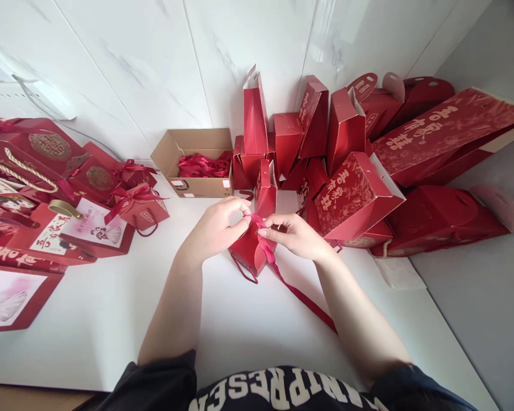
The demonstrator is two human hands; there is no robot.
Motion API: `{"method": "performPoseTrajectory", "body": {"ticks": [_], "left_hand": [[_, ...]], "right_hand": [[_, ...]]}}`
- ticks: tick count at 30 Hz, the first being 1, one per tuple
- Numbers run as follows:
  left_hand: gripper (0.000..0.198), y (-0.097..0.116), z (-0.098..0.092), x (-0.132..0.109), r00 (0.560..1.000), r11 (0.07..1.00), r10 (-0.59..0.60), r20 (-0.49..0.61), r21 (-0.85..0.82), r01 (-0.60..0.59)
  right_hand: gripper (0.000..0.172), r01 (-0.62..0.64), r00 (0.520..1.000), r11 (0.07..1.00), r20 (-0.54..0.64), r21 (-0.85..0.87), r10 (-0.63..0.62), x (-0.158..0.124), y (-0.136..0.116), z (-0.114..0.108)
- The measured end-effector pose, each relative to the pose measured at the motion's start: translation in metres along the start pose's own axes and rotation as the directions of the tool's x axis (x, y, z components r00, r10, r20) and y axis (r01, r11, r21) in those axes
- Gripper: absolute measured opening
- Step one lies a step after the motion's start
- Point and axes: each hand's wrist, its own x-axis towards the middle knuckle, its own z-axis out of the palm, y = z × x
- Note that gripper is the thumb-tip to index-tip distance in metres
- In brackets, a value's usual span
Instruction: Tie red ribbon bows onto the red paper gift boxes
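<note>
A small red gift box (247, 252) stands on the white table in front of me, a dark red cord hanging from its lower left side. A red ribbon (305, 301) runs over the top of this box, and its long tail trails toward my right forearm. My left hand (223, 225) pinches the ribbon between thumb and fingers at the box's upper edge. Just to the right, my right hand (293, 234) also pinches the ribbon, its thumb pressed against the fingers. The hands partly cover the box top, so how the ribbon is looped there is hard to see.
Behind the hands is a cardboard box (201, 186) of red ribbons (205, 165). Red paper boxes (360, 194) crowd the back right. Finished-looking gift boxes (55, 148) and a small bow-tied box (141, 206) fill the left side. A tiled wall (248, 34) bounds the table (154, 319).
</note>
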Motion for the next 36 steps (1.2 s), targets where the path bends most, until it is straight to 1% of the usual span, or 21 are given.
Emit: {"method": "performPoseTrajectory", "body": {"ticks": [1, 2, 4, 5, 7, 9, 11, 13, 15, 17, 20, 23, 25, 31, 34, 36], "left_hand": [[0.016, -0.002, 0.000, -0.001, 0.999, 1.000, 0.005, 0.043, 0.014, -0.006], [0.026, -0.005, -0.001, -0.001, 0.996, 0.999, -0.001, 0.093, 0.032, -0.002], [0.045, -0.012, -0.002, -0.001, 0.983, 0.996, -0.055, 0.173, 0.074, 0.043], [0.046, -0.015, -0.003, -0.001, 0.976, 0.993, -0.093, 0.195, 0.087, 0.077], [0.033, -0.019, -0.004, 0.000, 0.966, 0.987, -0.148, 0.211, 0.085, 0.133], [0.023, -0.020, -0.005, 0.002, 0.965, 0.986, -0.164, 0.203, 0.072, 0.153], [0.024, -0.020, -0.005, 0.003, 0.967, 0.983, -0.179, 0.181, 0.072, 0.168], [0.023, -0.021, -0.006, 0.005, 0.965, 0.979, -0.201, 0.171, 0.073, 0.191], [0.023, -0.023, -0.006, 0.006, 0.962, 0.977, -0.210, 0.172, 0.062, 0.202], [0.023, -0.024, -0.006, 0.006, 0.963, 0.978, -0.207, 0.174, 0.044, 0.202], [0.024, -0.027, -0.006, 0.006, 0.962, 0.978, -0.204, 0.179, 0.002, 0.208], [0.029, -0.028, -0.006, 0.005, 0.963, 0.974, -0.213, 0.166, -0.042, 0.223], [0.029, -0.028, -0.006, 0.005, 0.963, 0.972, -0.217, 0.161, -0.060, 0.229], [0.021, -0.022, -0.005, 0.005, 0.961, 0.969, -0.217, 0.169, -0.086, 0.234], [0.017, -0.021, -0.004, 0.005, 0.965, 0.969, -0.192, 0.179, -0.120, 0.215], [0.020, -0.021, -0.003, 0.005, 0.967, 0.965, -0.188, 0.170, -0.150, 0.214]], "right_hand": [[0.034, 0.003, 1.000, 1.000, -0.002, 0.026, -0.003, 0.000, 0.000, 0.001], [0.034, 0.005, 1.000, 0.999, -0.011, 0.045, -0.005, 0.001, 0.001, 0.001], [0.033, 0.014, 0.999, 0.997, -0.045, 0.072, -0.011, 0.001, 0.000, 0.002], [0.033, 0.021, 0.998, 0.996, -0.063, 0.092, -0.015, 0.001, -0.001, 0.002], [0.033, 0.027, 0.997, 0.987, -0.076, 0.156, -0.015, 0.001, -0.002, 0.003], [0.037, 0.010, 0.998, 0.979, -0.058, 0.205, 0.002, 0.001, -0.004, 0.006], [0.042, -0.020, 0.999, 0.983, -0.036, 0.181, 0.027, 0.001, -0.004, 0.010], [0.043, -0.040, 0.999, 0.994, -0.019, 0.099, 0.042, 0.002, -0.004, 0.016], [0.041, -0.037, 0.999, 0.999, -0.024, 0.015, 0.037, 0.002, -0.003, 0.021], [0.037, -0.026, 0.999, 0.999, -0.047, -0.026, 0.024, 0.003, -0.002, 0.025], [0.032, -0.036, 0.996, 0.999, -0.081, -0.013, 0.035, 0.004, 0.000, 0.028], [0.034, -0.072, 0.988, 0.997, -0.139, 0.017, 0.073, 0.005, 0.003, 0.027], [0.034, -0.086, 0.984, 0.996, -0.158, 0.017, 0.087, 0.006, 0.005, 0.026], [0.034, -0.083, 0.991, 0.996, -0.105, -0.039, 0.078, 0.007, 0.008, 0.028], [0.033, -0.085, 0.991, 0.994, -0.111, -0.070, 0.077, 0.007, 0.008, 0.030], [0.032, -0.096, 0.989, 0.991, -0.119, -0.092, 0.085, 0.007, 0.008, 0.031]]}}
